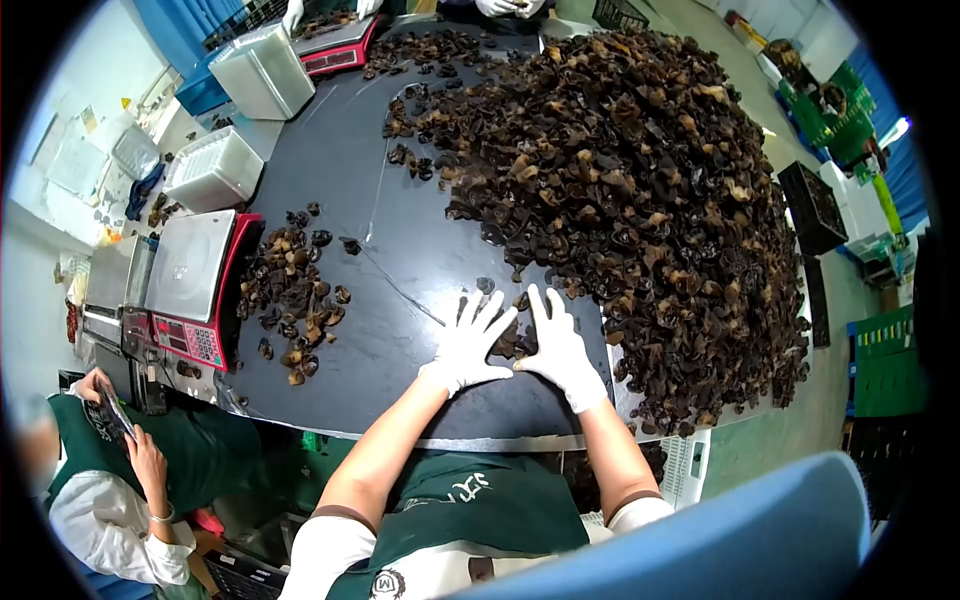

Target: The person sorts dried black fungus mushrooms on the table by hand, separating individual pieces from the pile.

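Observation:
My left hand (466, 342), in a white glove, lies on the dark tabletop (400, 390) with its fingers spread. My right hand (558, 352), gloved the same way, is beside it with fingers apart and the thumbs almost meeting. Between the two hands lie a few dark wood ear mushrooms (512, 342); neither hand grips them. A big heap of wood ear mushrooms (640, 200) rises just beyond and to the right of my right hand. Farther left, a smaller scatter of wood ear mushrooms (290, 290) rests near a red scale.
The red digital scale (190, 290) stands at the table's left edge. White plastic bins (215, 170) and another red scale (340, 50) are beyond it. At lower left a person (130, 470) holds a phone-like device. Gloved hands of other people (500, 8) show at the far end.

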A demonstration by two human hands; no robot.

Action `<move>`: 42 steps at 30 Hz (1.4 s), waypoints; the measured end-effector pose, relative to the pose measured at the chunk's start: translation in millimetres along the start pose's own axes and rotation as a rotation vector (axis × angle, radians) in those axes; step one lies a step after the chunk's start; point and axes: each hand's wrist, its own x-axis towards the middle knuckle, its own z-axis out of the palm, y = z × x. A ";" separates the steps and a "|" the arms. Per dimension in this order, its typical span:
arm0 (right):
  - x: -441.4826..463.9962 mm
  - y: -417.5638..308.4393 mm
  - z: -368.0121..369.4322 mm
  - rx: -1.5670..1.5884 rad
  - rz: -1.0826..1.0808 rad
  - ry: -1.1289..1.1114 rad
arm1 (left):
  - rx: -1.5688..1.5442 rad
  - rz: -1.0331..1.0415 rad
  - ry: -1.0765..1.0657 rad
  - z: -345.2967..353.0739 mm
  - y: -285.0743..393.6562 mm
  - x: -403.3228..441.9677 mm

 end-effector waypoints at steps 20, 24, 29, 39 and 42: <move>97.0 -134.2 36.2 0.550 -0.492 -0.115 | -0.232 -0.475 0.944 -73.9 -137.8 -95.0; 127.2 -163.3 39.2 0.350 -0.609 -0.149 | -0.011 -0.599 0.797 -89.4 -176.0 -117.2; 118.5 -110.0 -3.2 0.230 -0.403 -0.034 | 0.317 -0.702 0.817 -97.2 -132.1 -124.0; 102.1 -80.2 43.6 0.020 -0.541 0.248 | -0.082 -0.388 0.282 18.1 -10.9 -75.0; 125.8 -85.3 74.6 -0.074 -0.470 0.058 | 0.039 -0.359 0.323 31.7 -30.3 -69.0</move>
